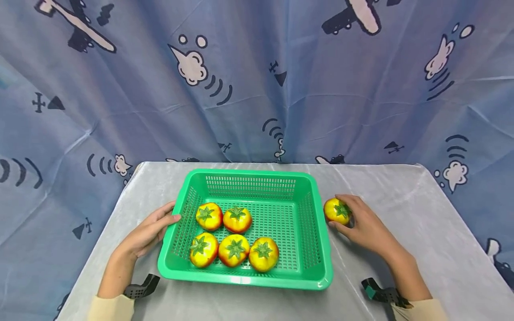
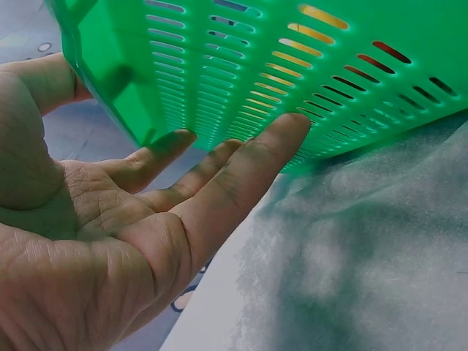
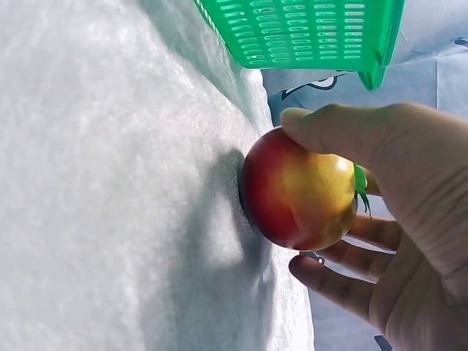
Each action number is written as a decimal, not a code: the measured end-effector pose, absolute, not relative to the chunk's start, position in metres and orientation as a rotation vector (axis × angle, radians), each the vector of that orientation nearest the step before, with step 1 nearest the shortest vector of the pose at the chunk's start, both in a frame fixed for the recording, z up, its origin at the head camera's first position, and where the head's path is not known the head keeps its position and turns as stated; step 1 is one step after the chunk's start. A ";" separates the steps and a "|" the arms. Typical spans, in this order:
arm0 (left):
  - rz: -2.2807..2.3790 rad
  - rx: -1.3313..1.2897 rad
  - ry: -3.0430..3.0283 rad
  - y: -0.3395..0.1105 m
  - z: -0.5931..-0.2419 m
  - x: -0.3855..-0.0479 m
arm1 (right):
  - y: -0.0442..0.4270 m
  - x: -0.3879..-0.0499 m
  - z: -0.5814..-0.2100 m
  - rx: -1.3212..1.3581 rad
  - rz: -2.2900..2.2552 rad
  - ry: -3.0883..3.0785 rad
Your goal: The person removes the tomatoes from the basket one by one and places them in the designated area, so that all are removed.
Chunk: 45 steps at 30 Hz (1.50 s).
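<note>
A green basket (image 1: 241, 285) holds several red-yellow fruits with green leaf tops, two in a back row and three in front (image 1: 234, 250). My left hand (image 1: 145, 232) is at the basket's left side, thumb on the rim; in the left wrist view the fingers of that hand (image 2: 146, 212) reach along the slotted wall (image 2: 175, 73). Right of the basket, my right hand (image 1: 367, 225) has thumb and fingers around another fruit (image 1: 336, 211) on the table. The right wrist view shows this fruit (image 3: 296, 190) between the thumb and fingers of the hand (image 3: 395, 190).
Pale grey cloth covers the table (image 1: 401, 200). Behind it hangs a blue curtain (image 1: 249, 111) with printed planes and clouds. Inside the basket, bare floor (image 1: 281, 227) shows at the right and back. Both wrists wear black straps (image 1: 142, 287).
</note>
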State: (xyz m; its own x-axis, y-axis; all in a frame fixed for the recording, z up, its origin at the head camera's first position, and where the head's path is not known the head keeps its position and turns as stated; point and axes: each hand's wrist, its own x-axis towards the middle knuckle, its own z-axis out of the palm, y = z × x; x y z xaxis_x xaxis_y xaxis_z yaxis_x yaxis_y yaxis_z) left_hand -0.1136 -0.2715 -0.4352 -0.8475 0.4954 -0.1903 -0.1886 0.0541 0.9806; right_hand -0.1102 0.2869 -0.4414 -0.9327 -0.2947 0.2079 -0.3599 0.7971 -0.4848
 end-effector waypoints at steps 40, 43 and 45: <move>1.846 0.334 1.820 -0.274 -0.431 -0.114 | 0.286 -0.109 -0.437 0.475 0.831 -2.938; 1.847 0.332 1.819 -0.274 -0.432 -0.113 | 0.286 -0.109 -0.437 0.478 0.830 -2.935; 1.848 0.334 1.818 -0.274 -0.432 -0.113 | 0.286 -0.109 -0.436 0.480 0.826 -2.931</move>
